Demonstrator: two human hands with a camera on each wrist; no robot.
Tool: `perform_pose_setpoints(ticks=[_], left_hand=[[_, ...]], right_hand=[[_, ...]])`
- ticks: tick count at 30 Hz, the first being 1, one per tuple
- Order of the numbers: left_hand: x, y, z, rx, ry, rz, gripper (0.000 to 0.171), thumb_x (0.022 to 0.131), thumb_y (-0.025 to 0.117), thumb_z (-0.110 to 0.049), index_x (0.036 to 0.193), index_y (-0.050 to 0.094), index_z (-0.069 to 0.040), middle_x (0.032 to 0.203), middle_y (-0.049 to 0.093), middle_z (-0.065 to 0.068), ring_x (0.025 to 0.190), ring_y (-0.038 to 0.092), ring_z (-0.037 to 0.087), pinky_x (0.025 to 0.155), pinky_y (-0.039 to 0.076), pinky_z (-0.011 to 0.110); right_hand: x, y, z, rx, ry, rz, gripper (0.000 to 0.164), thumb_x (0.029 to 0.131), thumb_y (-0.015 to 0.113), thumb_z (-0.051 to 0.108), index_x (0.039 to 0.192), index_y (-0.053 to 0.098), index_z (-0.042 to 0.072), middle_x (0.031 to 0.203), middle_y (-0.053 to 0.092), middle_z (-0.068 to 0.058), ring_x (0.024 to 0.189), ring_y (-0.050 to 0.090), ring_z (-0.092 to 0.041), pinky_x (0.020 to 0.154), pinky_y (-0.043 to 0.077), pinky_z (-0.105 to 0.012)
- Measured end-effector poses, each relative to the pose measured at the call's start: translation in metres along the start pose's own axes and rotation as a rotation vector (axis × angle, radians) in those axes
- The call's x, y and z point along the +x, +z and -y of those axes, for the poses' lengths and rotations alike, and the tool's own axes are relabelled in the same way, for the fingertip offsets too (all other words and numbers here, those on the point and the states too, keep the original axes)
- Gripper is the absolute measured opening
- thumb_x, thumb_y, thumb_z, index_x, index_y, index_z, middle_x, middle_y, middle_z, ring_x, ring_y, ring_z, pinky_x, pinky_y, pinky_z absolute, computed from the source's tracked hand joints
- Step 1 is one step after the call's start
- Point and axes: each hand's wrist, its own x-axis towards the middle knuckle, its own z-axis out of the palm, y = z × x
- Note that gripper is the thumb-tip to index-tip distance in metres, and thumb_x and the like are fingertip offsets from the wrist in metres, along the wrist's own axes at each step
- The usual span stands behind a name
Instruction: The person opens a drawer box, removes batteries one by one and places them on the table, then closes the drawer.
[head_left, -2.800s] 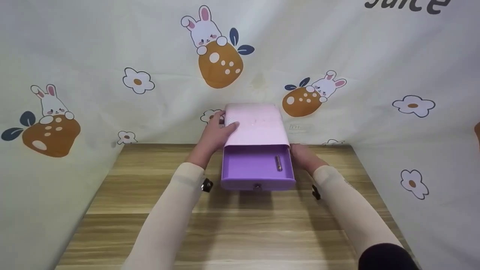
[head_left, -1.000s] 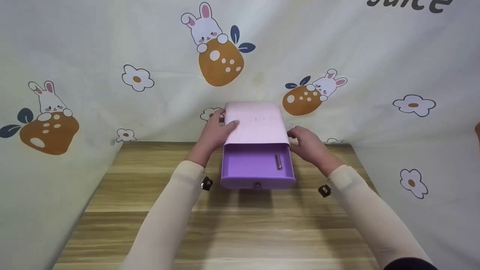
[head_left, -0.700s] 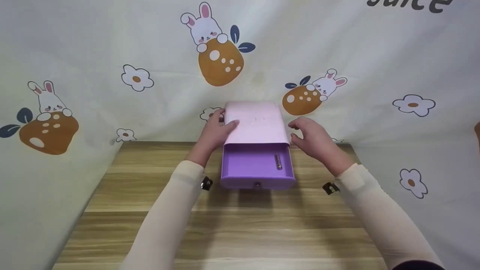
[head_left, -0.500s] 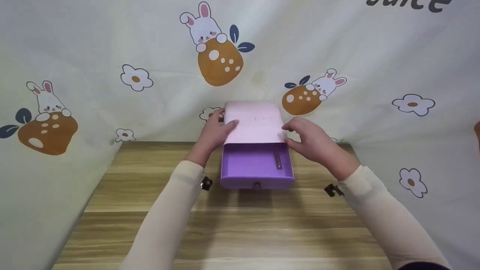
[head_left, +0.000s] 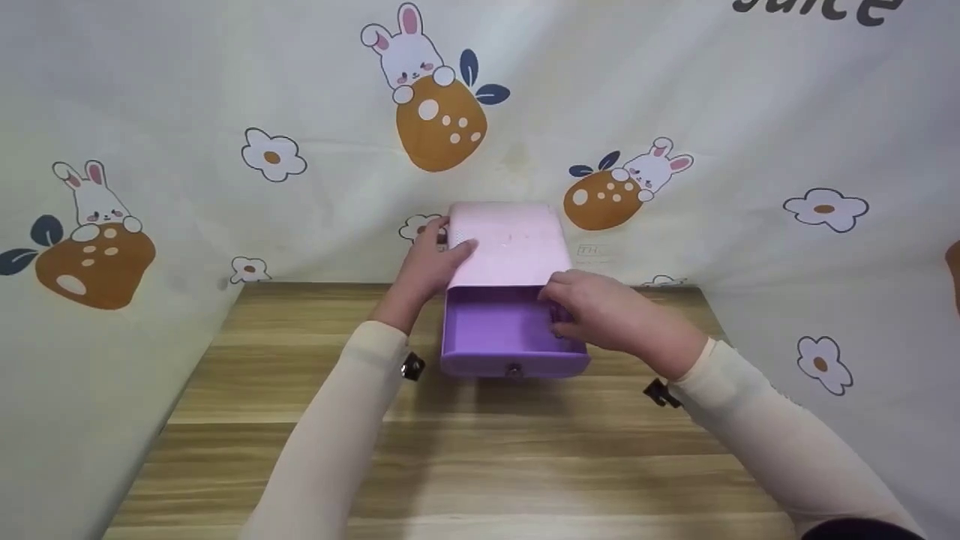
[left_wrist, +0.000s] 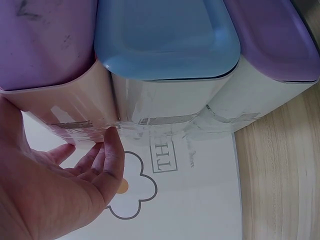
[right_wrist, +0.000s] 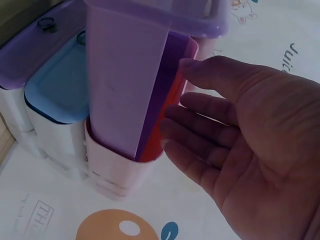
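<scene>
Your left hand (head_left: 433, 262) grips the pink box (head_left: 510, 244), thumb on its top, fingers bent against its left side. Your right hand (head_left: 611, 309) is loosely spread at the right part of the purple drawer (head_left: 491, 322), thumb apart from the fingers; the right wrist view shows nothing held in it.

Step in hand, as judged: fingers into the drawer, at the small dark item (head_left: 556, 313). Brace firmly with the left so that the box does not shift. Lower thumb and forefinger onto opposite sides of the item, near its middle, and pinch lightly; a sideways nudge could roll it, I suspect. Lift straight up until clear of the drawer's right wall, and avoid leaning on the rim.

Position: the item shows only in part, in the gap between right thumb and fingers, near the drawer's right wall. Contact: cannot tell. It is well apart from your left hand, on the far side of the drawer.

Further out: the drawer's knob (head_left: 514, 370) faces you. The left wrist view shows a blue drawer (left_wrist: 167, 40) next to the pink box. Wooden tabletop (head_left: 480, 465) below; printed cloth (head_left: 315, 82) behind.
</scene>
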Motion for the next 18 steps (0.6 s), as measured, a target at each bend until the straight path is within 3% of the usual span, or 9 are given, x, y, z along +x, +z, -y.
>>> perform_pose_setpoints(ticks=[9,18], left_hand=[[0.002,0.001,0.002,0.008,0.01,0.002,0.087,0.105,0.072,-0.049,0.173,0.032,-0.012,0.162,0.051,0.021,0.146,0.053,0.038,0.119,0.047,0.05],[0.001,0.001,0.001,0.011,0.004,0.001,0.087,0.104,0.072,-0.049,0.173,0.032,-0.012,0.163,0.051,0.021,0.147,0.053,0.039,0.12,0.046,0.051]], right_hand=[[0.005,0.013,0.006,-0.187,-0.005,0.097,0.028,0.09,0.093,0.019,0.098,0.07,0.005,0.094,0.066,-0.005,0.084,0.064,-0.025,0.078,0.059,-0.043],[0.01,0.023,0.009,-0.288,0.005,0.132,0.023,0.089,0.09,0.015,0.096,0.072,0.002,0.099,0.071,-0.012,0.086,0.068,-0.032,0.077,0.061,-0.047]])
